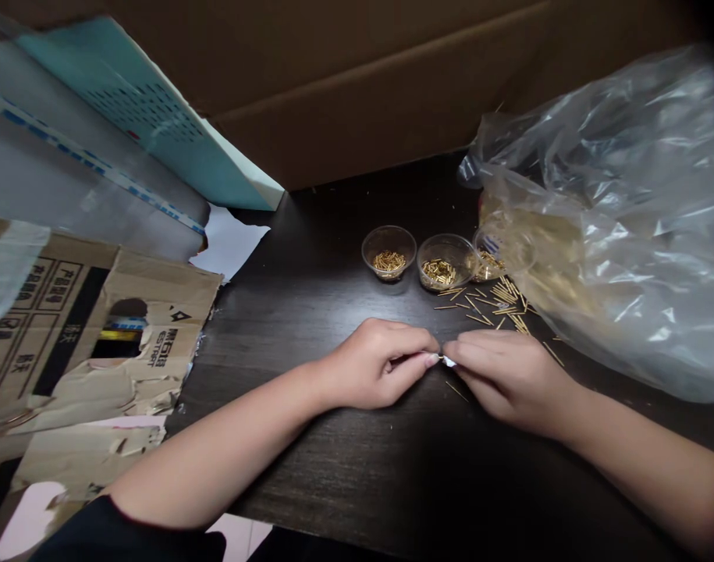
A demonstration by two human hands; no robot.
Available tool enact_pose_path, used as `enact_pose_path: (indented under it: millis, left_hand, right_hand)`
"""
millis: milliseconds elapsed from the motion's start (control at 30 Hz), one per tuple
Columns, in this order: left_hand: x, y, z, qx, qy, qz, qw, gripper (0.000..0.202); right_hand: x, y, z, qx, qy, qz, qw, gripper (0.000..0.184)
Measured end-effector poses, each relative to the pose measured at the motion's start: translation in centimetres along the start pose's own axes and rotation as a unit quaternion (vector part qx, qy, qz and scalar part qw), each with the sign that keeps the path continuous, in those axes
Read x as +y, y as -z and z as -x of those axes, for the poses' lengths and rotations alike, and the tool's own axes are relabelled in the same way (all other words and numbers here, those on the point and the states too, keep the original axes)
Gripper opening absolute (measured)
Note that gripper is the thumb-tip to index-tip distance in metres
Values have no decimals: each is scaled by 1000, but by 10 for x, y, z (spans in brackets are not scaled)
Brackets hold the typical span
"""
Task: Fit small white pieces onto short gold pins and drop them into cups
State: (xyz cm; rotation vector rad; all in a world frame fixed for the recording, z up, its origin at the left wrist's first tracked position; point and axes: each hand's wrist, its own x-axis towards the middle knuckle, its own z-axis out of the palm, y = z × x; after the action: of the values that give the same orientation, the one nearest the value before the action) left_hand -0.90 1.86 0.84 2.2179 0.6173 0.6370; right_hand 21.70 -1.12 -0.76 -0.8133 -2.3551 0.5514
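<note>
My left hand [377, 363] and my right hand [502, 375] rest on a dark wooden table [333, 453] with their fingertips pinched together where they meet. Between the fingertips shows a tiny whitish piece [449, 361], too small to name. Both hands are closed in a pinch. Just beyond the right hand lie several loose thin gold pins [491, 304] scattered on the table. One single pin [457, 391] lies under the right hand's fingers.
Three small clear cups stand behind the hands: left cup [388, 251], middle cup [446, 261] and a right cup [490, 261] partly under a big crumpled clear plastic bag [619, 211]. Torn cardboard [93, 343] lies left; a brown cardboard wall [362, 101] closes the back.
</note>
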Motion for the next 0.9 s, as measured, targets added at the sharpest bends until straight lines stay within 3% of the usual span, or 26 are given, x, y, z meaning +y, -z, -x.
enact_pose_path:
  millis: [200, 300, 400, 500, 567, 667, 767, 900]
  left_hand:
    - [-2, -7, 4, 40, -74, -96, 992, 16]
    - [0, -11, 6, 61, -78, -127, 987, 15]
    - [5, -10, 5, 73, -13, -56, 996, 15]
    - [9, -7, 2, 36, 82, 43, 995, 17]
    - [8, -6, 1, 11, 108, 61, 992, 18]
    - [5, -7, 3, 25, 31, -23, 999, 18]
    - [3, -9, 7, 48, -78, -163, 982, 18]
    - [5, -10, 8, 57, -99, -207, 972, 17]
  right_hand:
    - [-6, -5, 1, 12, -53, -15, 998, 18]
    - [-8, -6, 1, 26, -81, -36, 996, 18]
    - [-6, -4, 1, 24, -65, -31, 997, 18]
    - [-1, -2, 2, 10, -22, -2, 1000, 20]
    - [0, -1, 1, 5, -10, 10, 1000, 21]
    - [-3, 1, 0, -8, -43, -15, 999, 21]
    - [-9, 1, -2, -22, -109, -79, 991, 26]
    - [-13, 1, -3, -32, -174, -145, 973, 30]
